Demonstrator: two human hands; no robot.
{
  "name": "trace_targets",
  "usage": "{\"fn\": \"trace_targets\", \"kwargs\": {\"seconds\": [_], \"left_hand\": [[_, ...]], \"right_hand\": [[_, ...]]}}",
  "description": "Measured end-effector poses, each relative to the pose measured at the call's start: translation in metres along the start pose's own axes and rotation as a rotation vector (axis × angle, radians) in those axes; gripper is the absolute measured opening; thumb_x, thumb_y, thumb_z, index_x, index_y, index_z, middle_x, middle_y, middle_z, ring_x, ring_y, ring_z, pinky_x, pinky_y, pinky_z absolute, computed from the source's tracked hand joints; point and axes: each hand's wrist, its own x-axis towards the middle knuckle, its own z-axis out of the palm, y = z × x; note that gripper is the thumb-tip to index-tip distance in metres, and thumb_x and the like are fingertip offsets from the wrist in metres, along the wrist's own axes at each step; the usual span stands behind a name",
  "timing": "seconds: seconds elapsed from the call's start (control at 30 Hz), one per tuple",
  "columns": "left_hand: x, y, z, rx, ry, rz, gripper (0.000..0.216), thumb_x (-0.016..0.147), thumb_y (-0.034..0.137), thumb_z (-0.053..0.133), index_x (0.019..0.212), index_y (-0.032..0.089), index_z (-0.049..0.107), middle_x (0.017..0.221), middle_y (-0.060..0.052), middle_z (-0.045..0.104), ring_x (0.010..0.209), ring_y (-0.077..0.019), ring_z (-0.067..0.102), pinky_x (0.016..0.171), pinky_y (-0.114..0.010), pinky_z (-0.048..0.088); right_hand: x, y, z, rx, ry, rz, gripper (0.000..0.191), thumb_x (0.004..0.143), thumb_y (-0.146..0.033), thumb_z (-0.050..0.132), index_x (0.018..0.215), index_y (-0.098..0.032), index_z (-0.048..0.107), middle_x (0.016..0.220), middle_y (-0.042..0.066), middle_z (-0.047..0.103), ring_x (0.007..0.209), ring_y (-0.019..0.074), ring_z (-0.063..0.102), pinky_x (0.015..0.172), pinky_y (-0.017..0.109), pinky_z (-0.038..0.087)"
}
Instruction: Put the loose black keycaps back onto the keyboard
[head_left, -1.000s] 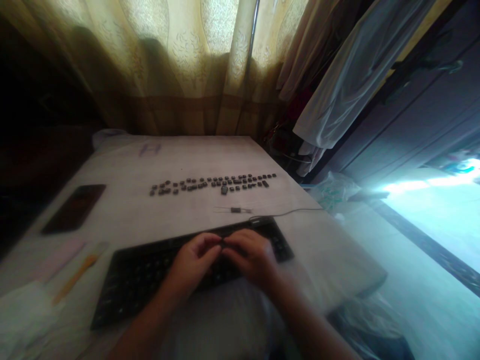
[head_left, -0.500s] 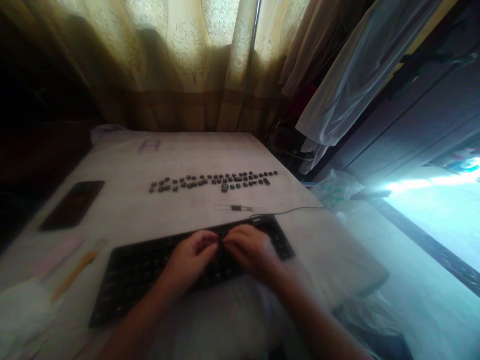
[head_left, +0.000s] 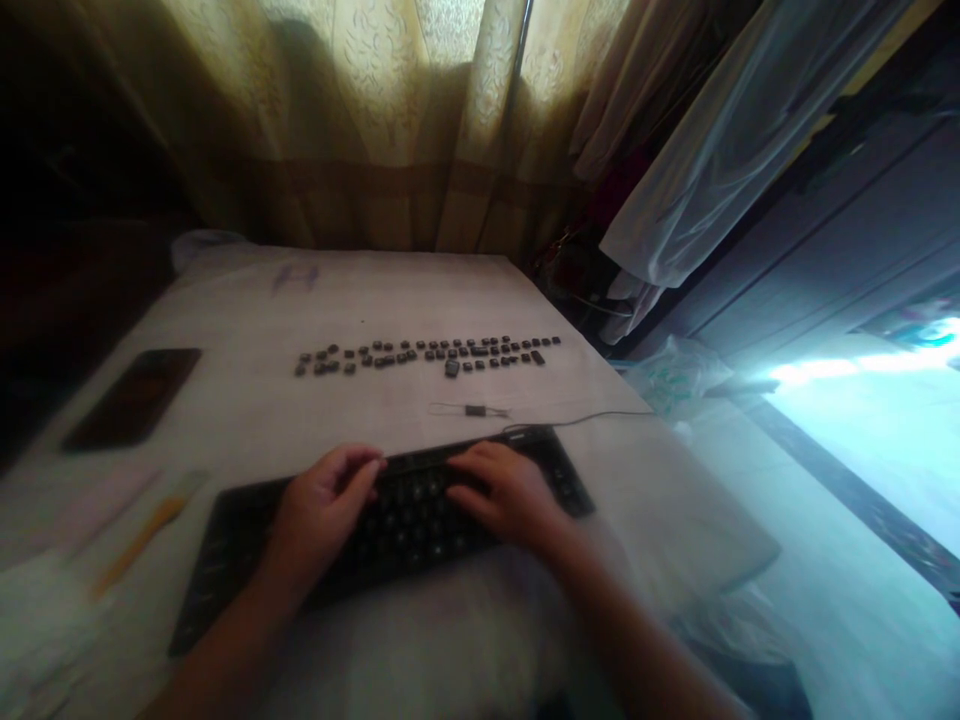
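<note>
A black keyboard (head_left: pixel 409 535) lies at a slant on the table before me, with key positions showing between my hands. My left hand (head_left: pixel 324 510) is over its left half, thumb and forefinger drawn together; anything between them is too small or blurred to make out. Over the right half is my right hand (head_left: pixel 511 492), thumb and fingers apart, with nothing seen in them. Just beyond the keyboard lies a wire keycap puller (head_left: pixel 475 411) with a dark middle. Further back, loose black keycaps (head_left: pixel 452 368) are laid out in uneven rows.
A dark phone (head_left: pixel 135 398) rests at the left. Nearer are an orange-handled brush (head_left: pixel 142 545), a blurred pink item (head_left: pixel 105 510) and white cloth or tissue (head_left: pixel 45 620). The keyboard's cable (head_left: pixel 592 416) runs off the right edge of the white-covered table (head_left: pixel 420 290).
My hands were together over the middle of the keyboard. Now they are apart: the left has moved left, and the right thumb and fingers have spread. The view has shifted slightly.
</note>
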Motion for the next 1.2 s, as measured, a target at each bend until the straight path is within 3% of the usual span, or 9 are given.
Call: {"fn": "trace_targets", "kwargs": {"seconds": [0.17,0.27,0.4,0.5,0.63,0.77,0.9,1.03,1.2], "left_hand": [[-0.001,-0.012,0.005,0.093,0.027,0.135,0.030,0.079,0.049,0.056,0.088,0.024,0.070,0.074,0.001,0.072,0.065,-0.0174,0.067,0.068,-0.030,0.056],[-0.004,-0.016,0.010,0.147,0.022,0.245,0.027,0.082,0.046,0.056,0.089,0.026,0.072,0.085,-0.001,0.075,0.077,-0.0193,0.070,0.080,-0.033,0.057],[-0.013,-0.018,0.015,0.131,-0.073,0.410,0.028,0.085,0.040,0.057,0.105,0.026,0.071,0.100,-0.003,0.076,0.085,-0.0196,0.072,0.082,-0.033,0.058],[-0.020,-0.020,0.019,0.105,-0.141,0.480,0.031,0.086,0.036,0.058,0.115,0.029,0.068,0.108,-0.003,0.075,0.090,-0.0188,0.072,0.084,-0.033,0.059],[-0.024,-0.021,0.020,0.057,-0.125,0.426,0.026,0.085,0.035,0.059,0.107,0.029,0.071,0.101,-0.002,0.076,0.089,-0.0190,0.072,0.084,-0.033,0.059],[-0.023,-0.015,0.016,-0.099,-0.113,0.211,0.026,0.079,0.037,0.063,0.100,0.027,0.074,0.098,-0.003,0.077,0.088,-0.0210,0.073,0.083,-0.034,0.060],[-0.022,-0.012,0.013,-0.242,-0.139,0.067,0.034,0.075,0.038,0.065,0.105,0.025,0.074,0.098,-0.003,0.077,0.080,-0.0201,0.073,0.075,-0.033,0.061],[-0.023,-0.012,0.012,-0.245,-0.152,0.064,0.038,0.076,0.038,0.064,0.111,0.026,0.073,0.094,-0.002,0.078,0.070,-0.0178,0.072,0.069,-0.031,0.062],[-0.025,-0.014,0.011,-0.182,-0.134,0.157,0.038,0.077,0.034,0.064,0.114,0.029,0.071,0.106,-0.001,0.076,0.092,-0.0209,0.073,0.084,-0.035,0.060]], "right_hand": [[0.007,-0.005,0.010,-0.083,-0.074,0.024,0.015,0.082,-0.023,0.070,0.096,-0.020,0.073,0.099,0.007,0.070,0.092,0.0211,0.064,0.081,0.033,0.050],[0.007,-0.008,0.010,-0.037,-0.044,0.040,0.012,0.083,-0.021,0.068,0.094,-0.020,0.071,0.094,0.006,0.072,0.087,0.0197,0.065,0.079,0.031,0.050],[0.002,-0.025,0.009,0.116,0.067,0.101,0.008,0.082,-0.024,0.067,0.090,-0.021,0.070,0.087,0.004,0.073,0.082,0.0185,0.066,0.075,0.029,0.050],[0.000,-0.040,0.014,0.335,0.062,0.258,0.015,0.080,-0.025,0.069,0.094,-0.022,0.070,0.078,0.000,0.071,0.067,0.0143,0.063,0.062,0.024,0.049],[0.002,-0.048,0.026,0.568,0.028,0.380,0.016,0.077,-0.027,0.071,0.092,-0.022,0.068,0.070,-0.003,0.069,0.060,0.0122,0.061,0.055,0.022,0.048],[0.002,-0.048,0.028,0.678,0.047,0.334,0.014,0.080,-0.025,0.065,0.094,-0.022,0.069,0.078,0.000,0.071,0.072,0.0147,0.067,0.065,0.024,0.054],[0.001,-0.051,0.024,0.613,0.096,0.263,0.016,0.080,-0.022,0.064,0.095,-0.022,0.071,0.081,0.001,0.072,0.072,0.0155,0.066,0.067,0.026,0.054],[0.001,-0.054,0.021,0.506,0.126,0.137,0.016,0.081,-0.020,0.066,0.096,-0.022,0.073,0.084,0.002,0.072,0.076,0.0158,0.065,0.070,0.027,0.053],[0.003,-0.058,0.018,0.441,0.150,0.019,0.017,0.084,-0.020,0.067,0.100,-0.024,0.073,0.083,0.002,0.071,0.076,0.0152,0.065,0.070,0.027,0.052]]}}
